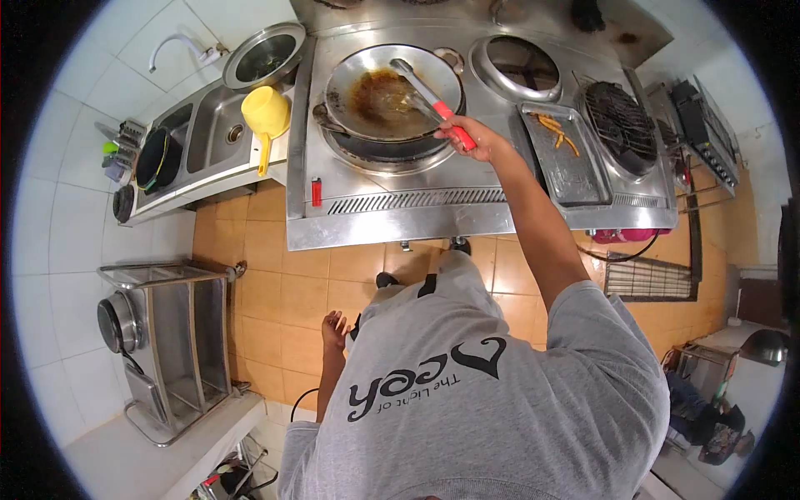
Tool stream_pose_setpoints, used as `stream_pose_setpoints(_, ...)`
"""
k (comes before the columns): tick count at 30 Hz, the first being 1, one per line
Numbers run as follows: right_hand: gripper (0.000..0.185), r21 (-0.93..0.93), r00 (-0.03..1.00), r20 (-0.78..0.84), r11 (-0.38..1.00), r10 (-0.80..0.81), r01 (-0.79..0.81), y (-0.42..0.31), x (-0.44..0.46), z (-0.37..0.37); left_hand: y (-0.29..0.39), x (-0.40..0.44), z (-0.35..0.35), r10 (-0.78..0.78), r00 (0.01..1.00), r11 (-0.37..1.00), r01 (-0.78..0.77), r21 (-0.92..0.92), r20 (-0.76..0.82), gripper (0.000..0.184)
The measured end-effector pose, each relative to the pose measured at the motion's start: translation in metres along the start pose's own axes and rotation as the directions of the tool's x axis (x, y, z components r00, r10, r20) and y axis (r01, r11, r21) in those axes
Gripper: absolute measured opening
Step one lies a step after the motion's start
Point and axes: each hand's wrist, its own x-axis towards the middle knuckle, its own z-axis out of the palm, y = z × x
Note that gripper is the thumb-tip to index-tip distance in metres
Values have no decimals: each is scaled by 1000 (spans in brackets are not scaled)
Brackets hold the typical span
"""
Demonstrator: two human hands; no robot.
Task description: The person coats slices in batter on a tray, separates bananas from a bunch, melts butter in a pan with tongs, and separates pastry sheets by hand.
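My right hand (477,138) is closed around the red handle of metal tongs (422,89). Their head reaches into a large wok (340,71) that holds brownish oil. Something small and yellowish shows beside the tongs in the oil, too unclear to name. The wok sits over a round burner on the steel stove (479,179). Down at my side hangs my left hand (335,329), fingers apart, holding nothing. To the right of the wok lies a metal tray (579,185) with several fried golden strips (557,132) at its far end.
A red lighter (317,192) stands near the stove's front left. Left of the stove are a yellow dipper (265,112), a steel pot (265,58) and a sink (218,125). A black grate (621,125) covers the right burner. A metal cart (187,333) stands at left.
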Motion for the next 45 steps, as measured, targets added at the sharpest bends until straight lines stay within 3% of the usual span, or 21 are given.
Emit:
stream_pose_setpoints(2, 19, 18, 996, 39, 996, -86, 86, 2, -2, 0, 0, -3, 19, 14, 999, 985, -9, 172, -30, 40)
stream_pose_setpoints(5, 23, -14, 978, 121, 985, -171, 174, 9, -18, 4, -11, 27, 40, 72, 987, 894, -128, 429, 144, 38)
stream_pose_setpoints(6, 28, -36, 971, 67, 972, -228, 230, 17, -25, 11, -13, 29, 62, 64, 983, 861, -140, 488, 170, 37)
stream_pose_setpoints(7, 32, -60, 959, 10, 957, -283, 283, 26, -30, 17, -15, 24, 87, -1, 986, 859, -84, 505, 165, 36)
stream_pose_setpoints(8, 41, -68, 949, 69, 947, -308, 313, 37, -26, 16, -21, 18, 112, -33, 985, 831, -68, 553, 171, 35)
stream_pose_setpoints(9, 47, -123, 950, 122, 945, -288, 302, 47, -28, 16, -32, 61, 109, -241, 944, 795, 58, 604, 226, 32)
stream_pose_setpoints(10, 49, -94, 932, 146, 934, -331, 346, 54, -32, 20, -31, 13, 160, -148, 967, 748, -28, 664, 207, 33)
stream_pose_setpoints(11, 57, 30, 886, 187, 904, -425, 427, 86, -5, 19, -39, -1, 193, -158, 962, 682, -56, 729, 222, 35)
stream_pose_setpoints(12, 66, -85, 948, 229, 966, -220, 244, 41, -71, 11, -47, -13, 225, -168, 957, 611, -88, 787, 238, 38)
stream_pose_setpoints(14, 74, -284, 840, 135, 791, -526, 542, 86, -48, 11, -67, -26, 272, -190, 952, 542, -103, 834, 241, 38)
stream_pose_setpoints(16, 74, -240, 867, 173, 834, -468, 497, 86, -61, 1, -86, -35, 306, -190, 954, 521, -104, 847, 234, 39)
stream_pose_setpoints(18, 77, -236, 840, 157, 806, -520, 543, 87, -62, -3, -104, -52, 314, -173, 964, 540, -79, 838, 203, 39)
stream_pose_setpoints(20, 86, -135, 829, 250, 830, -501, 542, 91, -60, -10, -117, -74, 306, -157, 978, 568, -21, 823, 134, 39)
stream_pose_setpoints(22, 84, -95, 865, 306, 891, -398, 444, 84, -58, -16, -128, -95, 297, -161, 985, 580, 39, 814, 67, 39)
stream_pose_setpoints(24, 84, -60, 834, 253, 853, -490, 519, 88, -53, -16, -135, -114, 287, -169, 986, 583, 94, 807, 7, 40)
stream_pose_setpoints(29, 81, 29, 846, 313, 894, -432, 447, 78, -48, -38, -143, -150, 275, -159, 981, 609, 189, 770, -115, 40)
stream_pose_setpoints(45, 86, 25, 804, 444, 902, -396, 431, 83, -42, -28, -147, -180, 273, -130, 975, 645, 219, 732, -178, 42)
